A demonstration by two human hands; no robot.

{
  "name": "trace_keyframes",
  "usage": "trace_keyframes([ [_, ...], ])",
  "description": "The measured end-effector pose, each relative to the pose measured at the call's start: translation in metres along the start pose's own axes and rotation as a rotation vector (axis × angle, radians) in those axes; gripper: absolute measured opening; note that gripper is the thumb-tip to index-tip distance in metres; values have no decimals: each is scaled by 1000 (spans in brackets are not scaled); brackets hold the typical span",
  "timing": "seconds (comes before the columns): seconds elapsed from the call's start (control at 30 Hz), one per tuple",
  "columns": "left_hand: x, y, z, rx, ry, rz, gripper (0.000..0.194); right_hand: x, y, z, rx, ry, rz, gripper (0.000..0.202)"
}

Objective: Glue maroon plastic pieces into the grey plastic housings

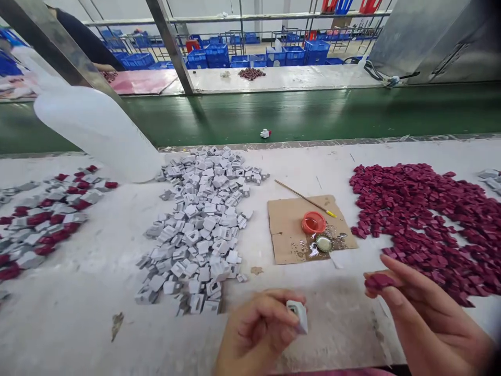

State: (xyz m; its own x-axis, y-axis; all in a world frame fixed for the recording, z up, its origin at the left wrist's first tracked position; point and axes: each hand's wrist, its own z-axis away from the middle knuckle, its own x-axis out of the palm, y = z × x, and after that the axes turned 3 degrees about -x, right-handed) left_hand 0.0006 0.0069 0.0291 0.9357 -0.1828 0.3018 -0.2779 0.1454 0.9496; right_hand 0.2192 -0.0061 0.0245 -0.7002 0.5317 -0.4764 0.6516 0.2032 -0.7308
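My left hand (pixel 260 331) pinches a small grey plastic part (pixel 300 316) with a hollow opening, above the table at the front middle. To its right, my right hand (pixel 426 313) holds a small dark red plastic part (pixel 379 282) between thumb and fingers. The two parts are apart. A heap of grey parts (pixel 203 219) lies beyond my left hand. Past my right hand spreads a heap of dark red parts (pixel 426 209). Between the heaps, a piece of cardboard (pixel 285 219) bears a red cap (pixel 313 223) of liquid, a bottle cap (pixel 324 243) and a thin brush (pixel 305 197).
A white plastic bottle (pixel 97 130) leans at the left beside joined grey and red parts (pixel 47 224). Behind the table runs a green conveyor belt (pixel 219 117) carrying one grey-and-red piece (pixel 265 133). Metal posts (pixel 170 44) rise beyond it. A person's dark sleeve (pixel 86 39) shows at upper left.
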Motion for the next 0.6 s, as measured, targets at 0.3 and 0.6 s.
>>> trace_keyframes([
  [0.3,-4,-24,5,472,48,-844,21,14,-4,-13,-112,-103,80,17],
  [0.6,-15,-30,-2,616,-74,-1054,13,22,-1,-39,-405,-177,313,15],
])
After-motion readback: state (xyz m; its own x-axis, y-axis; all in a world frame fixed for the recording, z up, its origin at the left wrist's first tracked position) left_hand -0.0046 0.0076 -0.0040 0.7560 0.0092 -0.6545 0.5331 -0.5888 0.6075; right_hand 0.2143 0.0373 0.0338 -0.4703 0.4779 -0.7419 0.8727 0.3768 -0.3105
